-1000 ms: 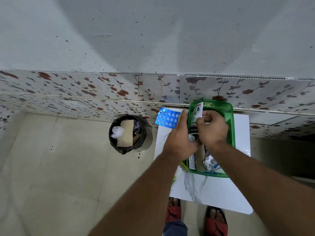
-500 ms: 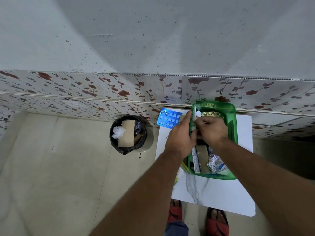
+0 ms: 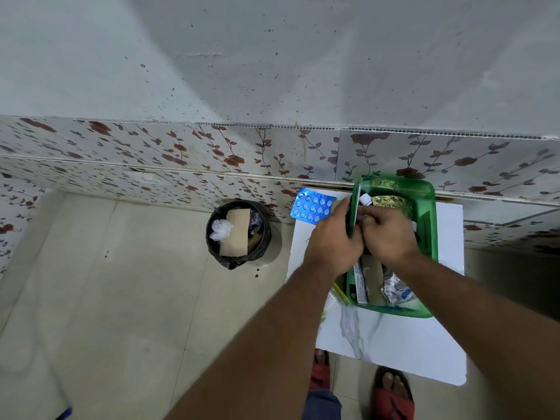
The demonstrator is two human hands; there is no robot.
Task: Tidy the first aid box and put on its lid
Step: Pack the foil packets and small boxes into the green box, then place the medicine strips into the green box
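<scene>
The green first aid box (image 3: 428, 207) stands open on a small white table (image 3: 394, 344) against the wall. My left hand (image 3: 333, 242) curls over the box's left wall. My right hand (image 3: 391, 237) is inside the box, closed on a tube whose white cap (image 3: 365, 200) sticks out beyond my fingers. A gold packet (image 3: 389, 203) lies at the box's far end. A flat carton (image 3: 360, 278) and a silver foil pack (image 3: 394, 287) lie at its near end. A blue blister pack (image 3: 312, 204) rests on the table left of the box. No lid is visible.
A black bin (image 3: 239, 234) with cardboard and plastic in it stands on the floor left of the table. The flowered wall panel (image 3: 212, 153) runs right behind the box. My feet in red sandals (image 3: 394, 398) are under the table's near edge.
The tube that both hands held upright above the box has come down into it. My left hand has shifted onto the box's left wall.
</scene>
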